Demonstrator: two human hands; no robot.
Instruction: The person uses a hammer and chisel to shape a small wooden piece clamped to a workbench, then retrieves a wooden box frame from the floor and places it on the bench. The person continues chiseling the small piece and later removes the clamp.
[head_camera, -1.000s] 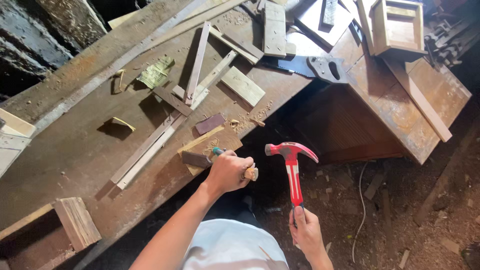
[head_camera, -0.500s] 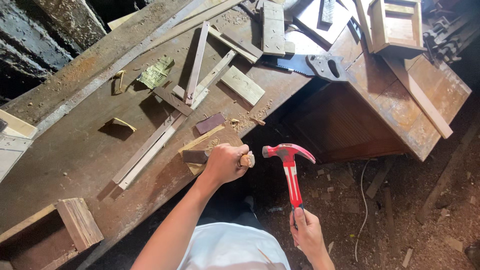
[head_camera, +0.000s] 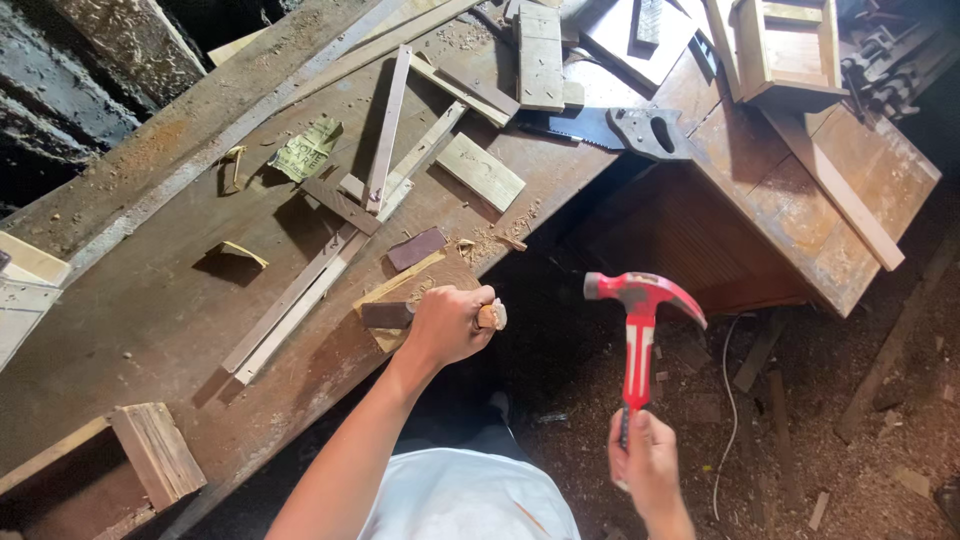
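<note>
My left hand (head_camera: 443, 326) is closed around a tool with a wooden handle (head_camera: 492, 316). Its butt end pokes out to the right, past the front edge of the workbench (head_camera: 150, 320). The tool's dark front part (head_camera: 384, 315) lies across a pale wood strip (head_camera: 398, 287) on the bench. In my right hand (head_camera: 650, 463), low in the view, is the bottom of a red claw hammer (head_camera: 638, 340). The hammer stands upright over the floor, with its head (head_camera: 640, 291) level with the wooden handle and a short gap to its right.
Long thin battens (head_camera: 300, 295), short wood offcuts (head_camera: 480, 171) and a crumpled paper scrap (head_camera: 306, 150) lie on the bench. A handsaw (head_camera: 610, 127) rests at the bench corner, and a wooden box frame (head_camera: 785, 50) stands on a lower table (head_camera: 800, 210). Sawdust and scraps cover the floor (head_camera: 800, 400).
The hammer head was close to the butt of the wooden handle half a second ago; it has now swung back to the right. My left hand stays on the tool.
</note>
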